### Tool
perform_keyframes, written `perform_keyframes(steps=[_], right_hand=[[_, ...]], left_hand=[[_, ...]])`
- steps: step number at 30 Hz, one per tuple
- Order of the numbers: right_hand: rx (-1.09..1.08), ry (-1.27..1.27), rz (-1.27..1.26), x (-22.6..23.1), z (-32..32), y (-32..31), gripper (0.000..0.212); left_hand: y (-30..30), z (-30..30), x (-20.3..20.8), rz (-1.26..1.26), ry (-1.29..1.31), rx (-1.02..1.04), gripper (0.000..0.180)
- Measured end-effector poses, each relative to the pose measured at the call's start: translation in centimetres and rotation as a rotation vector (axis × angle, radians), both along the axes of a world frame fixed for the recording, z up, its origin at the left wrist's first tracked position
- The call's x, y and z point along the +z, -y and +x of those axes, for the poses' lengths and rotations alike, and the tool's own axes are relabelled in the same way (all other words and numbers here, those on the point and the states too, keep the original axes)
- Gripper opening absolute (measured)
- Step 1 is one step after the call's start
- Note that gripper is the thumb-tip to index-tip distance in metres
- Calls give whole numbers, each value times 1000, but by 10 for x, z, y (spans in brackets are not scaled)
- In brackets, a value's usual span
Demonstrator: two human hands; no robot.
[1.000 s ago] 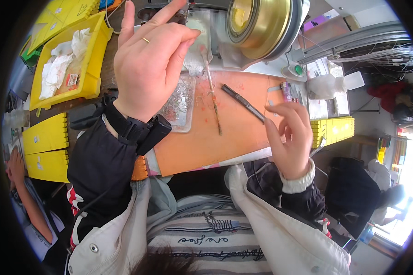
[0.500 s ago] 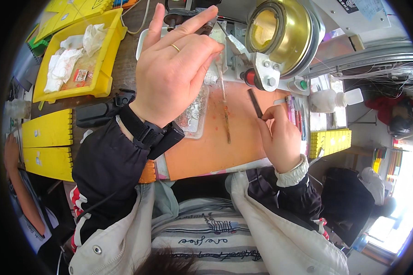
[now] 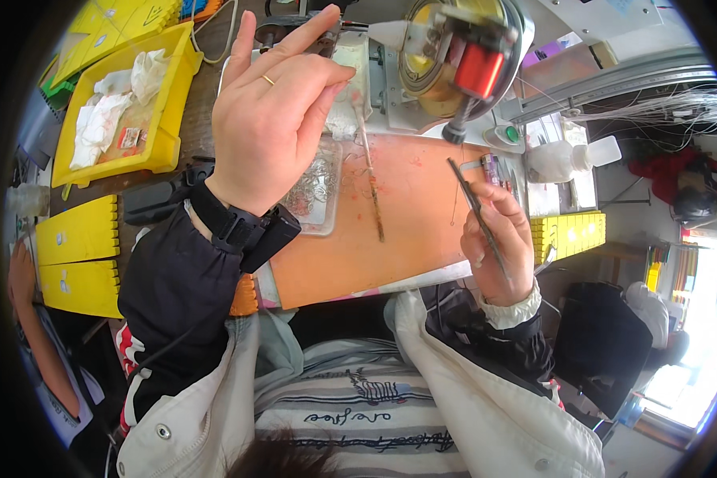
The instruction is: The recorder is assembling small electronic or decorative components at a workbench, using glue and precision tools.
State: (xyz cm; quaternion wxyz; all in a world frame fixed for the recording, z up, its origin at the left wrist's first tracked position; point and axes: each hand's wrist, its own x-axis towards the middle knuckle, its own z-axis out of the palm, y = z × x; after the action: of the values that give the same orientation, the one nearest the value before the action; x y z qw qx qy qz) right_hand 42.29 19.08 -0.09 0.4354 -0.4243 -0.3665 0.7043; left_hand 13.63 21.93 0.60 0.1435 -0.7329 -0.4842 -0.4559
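My left hand [image 3: 275, 111] is raised over the far left of the orange mat [image 3: 410, 231], below a dark clamp-like part [image 3: 299, 33] of a machine. Its thumb and index fingertip are pinched together, with the other fingers stretched out; whatever lies in the pinch is too small to see. My right hand [image 3: 502, 239] is at the mat's right edge, palm partly turned up, its fingers closed round a dark, narrow, flat tool [image 3: 476, 203]. Beyond stands the machine's brass-coloured drum [image 3: 422, 60], with a red cylinder [image 3: 479, 72] on an arm in front.
A clear tray of small metal hooks [image 3: 315, 191] and a thin stained stick [image 3: 372, 183] lie on the mat. At left are a yellow tray with tissues [image 3: 171, 151] and yellow notched boards [image 3: 78, 243]. A bottle [image 3: 562, 162] stands at right. Another person's arm [image 3: 44, 342] shows far left.
The red cylinder's arm has swung up and round in front of the drum. My right hand has turned palm-up, tilting the dark tool back along it. My left hand keeps its pinch.
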Motion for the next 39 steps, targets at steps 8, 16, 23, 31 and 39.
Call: perform_keyframes(steps=[8,16,23,31,39], right_hand=[[-115,-258,-220,-4,-6,-6,35],[-44,107,129,-12,2,2,26],[-65,216,347,20,-14,9,39],[215,-197,465,32,-8,10,47],[174,-131,833,74,-23,-26,38]], left_hand=[[1,-3,-1,-20,-14,-20,14],[1,-4,0,-24,-26,-24,14],[0,-4,-3,-12,-14,-17,14],[-2,-8,-6,7,45,-9,9],[1,-7,-5,3,60,-34,11]])
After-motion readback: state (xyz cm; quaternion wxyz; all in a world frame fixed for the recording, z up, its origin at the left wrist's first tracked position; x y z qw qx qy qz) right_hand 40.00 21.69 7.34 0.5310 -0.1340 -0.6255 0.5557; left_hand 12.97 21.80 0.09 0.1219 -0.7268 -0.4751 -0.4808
